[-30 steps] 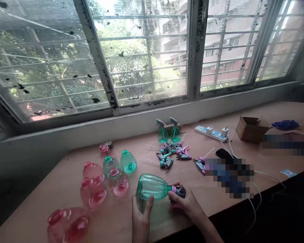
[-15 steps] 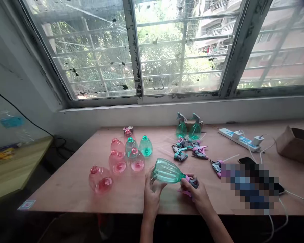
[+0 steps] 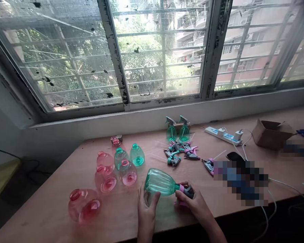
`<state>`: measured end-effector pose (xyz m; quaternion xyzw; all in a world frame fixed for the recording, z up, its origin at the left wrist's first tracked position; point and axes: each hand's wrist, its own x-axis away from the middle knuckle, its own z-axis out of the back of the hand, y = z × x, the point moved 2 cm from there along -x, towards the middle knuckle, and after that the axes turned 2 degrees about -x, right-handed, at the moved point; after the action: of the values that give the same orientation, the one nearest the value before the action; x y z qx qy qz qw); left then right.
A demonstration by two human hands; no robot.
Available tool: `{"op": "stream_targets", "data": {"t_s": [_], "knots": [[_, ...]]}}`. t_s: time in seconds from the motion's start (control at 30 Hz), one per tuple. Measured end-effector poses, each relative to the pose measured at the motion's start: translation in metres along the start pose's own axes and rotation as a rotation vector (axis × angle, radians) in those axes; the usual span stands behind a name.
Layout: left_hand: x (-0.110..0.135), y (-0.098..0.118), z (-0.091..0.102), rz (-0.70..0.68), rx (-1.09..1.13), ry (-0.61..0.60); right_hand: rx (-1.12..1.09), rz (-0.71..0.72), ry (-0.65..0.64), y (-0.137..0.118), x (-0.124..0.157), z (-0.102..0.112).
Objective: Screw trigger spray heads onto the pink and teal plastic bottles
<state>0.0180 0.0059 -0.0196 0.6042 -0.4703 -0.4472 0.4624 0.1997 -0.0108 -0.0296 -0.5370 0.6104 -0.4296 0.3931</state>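
The green bottle (image 3: 159, 182) lies on its side between the two hands, held above the desk (image 3: 126, 219), its base toward the left and its neck toward the right; the left hand (image 3: 147, 206) cups the base, thumb on the near side and fingers curled behind; the right hand (image 3: 192, 199) pinches the spray head (image 3: 188, 191) by its pink collar, partly hiding it, with a pink trigger (image 3: 180, 203) showing below.

Left of the left hand, a pink bottle (image 3: 84, 206) stands apart; farther back, four more pink bottles (image 3: 105, 179) and two green bottles (image 3: 137, 156), all capless, stand clustered.

Beyond the held bottle, loose heads (image 3: 173, 160) lie in a heap, with two green sprayers (image 3: 184, 132) upright behind them; a single head (image 3: 207, 165) lies right of the heap, near a phone (image 3: 234, 157) partly covered by a blurred patch; farther back are a power strip (image 3: 223, 135) and an open box (image 3: 271, 136).
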Motion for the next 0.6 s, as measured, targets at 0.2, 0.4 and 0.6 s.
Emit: {"op": "stream_targets", "data": {"t_s": [0.2, 0.4, 0.6], "knots": [[0.006, 0.004, -0.004, -0.027, 0.033, 0.006, -0.015, 0.015, -0.072, 0.007, -0.003, 0.001], [0.003, 0.0, -0.01, 0.007, -0.002, 0.192, -0.036, -0.03, -0.084, 0.009, -0.003, 0.0], [0.0, -0.007, -0.001, -0.021, 0.1, 0.138, -0.034, -0.046, -0.055, 0.006, -0.003, 0.001]]}}
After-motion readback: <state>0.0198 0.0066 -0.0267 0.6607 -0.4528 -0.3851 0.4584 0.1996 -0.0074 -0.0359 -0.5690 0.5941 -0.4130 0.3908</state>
